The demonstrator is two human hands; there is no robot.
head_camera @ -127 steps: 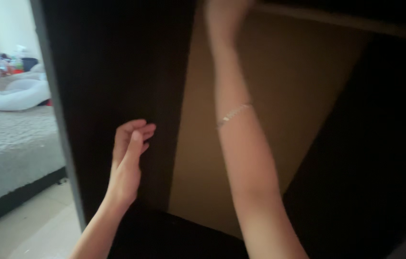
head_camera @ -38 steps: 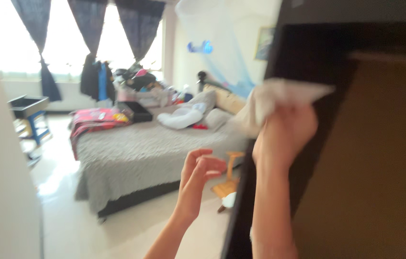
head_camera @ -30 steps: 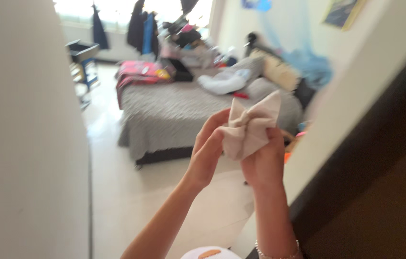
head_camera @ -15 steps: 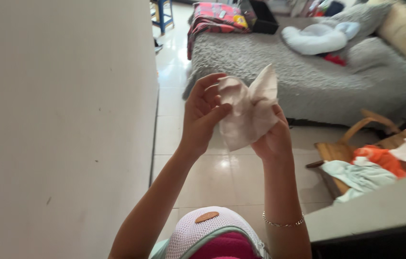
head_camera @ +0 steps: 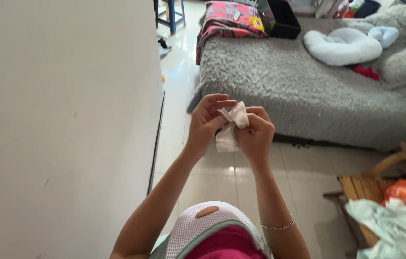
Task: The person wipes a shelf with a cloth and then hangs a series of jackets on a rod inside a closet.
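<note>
Both my hands are raised in front of me and pinch a small crumpled white cloth (head_camera: pixel 228 129) between them. My left hand (head_camera: pixel 207 120) grips its left side with the fingers curled over the top. On the other side my right hand (head_camera: pixel 256 134) closes around it, a thin bracelet (head_camera: pixel 276 225) on that wrist. The cloth is bunched up, with a short flap hanging below the fingers.
A pale wall (head_camera: pixel 59 124) fills the left. A bed with a grey cover (head_camera: pixel 308 91), a white pillow (head_camera: pixel 342 45) and a red blanket (head_camera: pixel 227 14) lies ahead. A wooden chair (head_camera: pixel 370 187) with clothes stands at the right on the tiled floor (head_camera: pixel 212 177).
My right hand came away from the dark wardrobe with the cloth. Both hands then gathered the spread cloth into a smaller bunch while the view tilted down.
</note>
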